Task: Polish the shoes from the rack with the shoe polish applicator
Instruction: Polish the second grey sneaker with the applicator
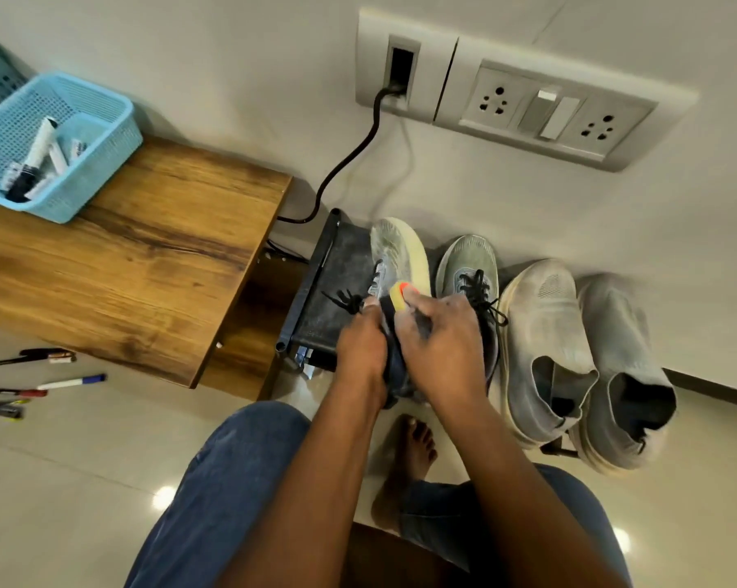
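My left hand (364, 339) grips a grey lace-up sneaker (394, 256) by its heel end, holding it tilted on its side above the black shoe rack (330, 286), pale sole facing right. My right hand (441, 337) is closed on a shoe polish applicator (400, 295) whose yellow sponge tip with an orange edge presses against the sneaker's side. The sneaker's mate (468, 265), with black laces, rests on the rack just to the right. Two grey slip-on shoes (542, 341) (621, 367) stand further right.
A wooden table (146, 256) is at left, carrying a blue plastic basket (103, 133) with markers in it. Several pens and markers (71, 381) lie on the tiled floor. A black cable (349, 159) runs from a wall socket panel (528, 104). My bare foot (409, 456) rests below the shoes.
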